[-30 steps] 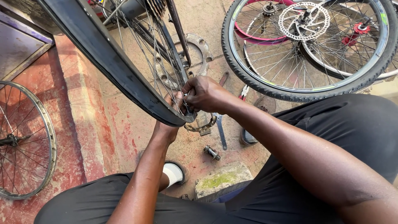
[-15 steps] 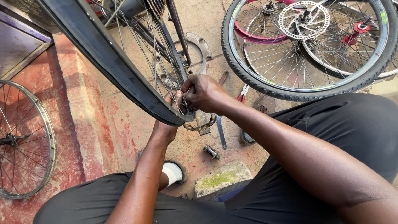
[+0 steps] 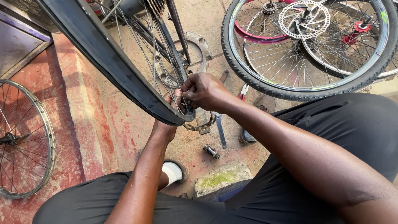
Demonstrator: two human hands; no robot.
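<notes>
Hands [image 3: 186,99] unmoved, still gripping tyre [image 3: 103,62]

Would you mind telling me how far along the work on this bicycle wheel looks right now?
Done: the black tyre sits on the wheel above the ground. In hand: the left hand grips the tyre from below while the right hand pinches at the spokes by the rim; what it pinches is hidden. Left: a chain, pliers and a small metal part lie loose on the ground.
</notes>
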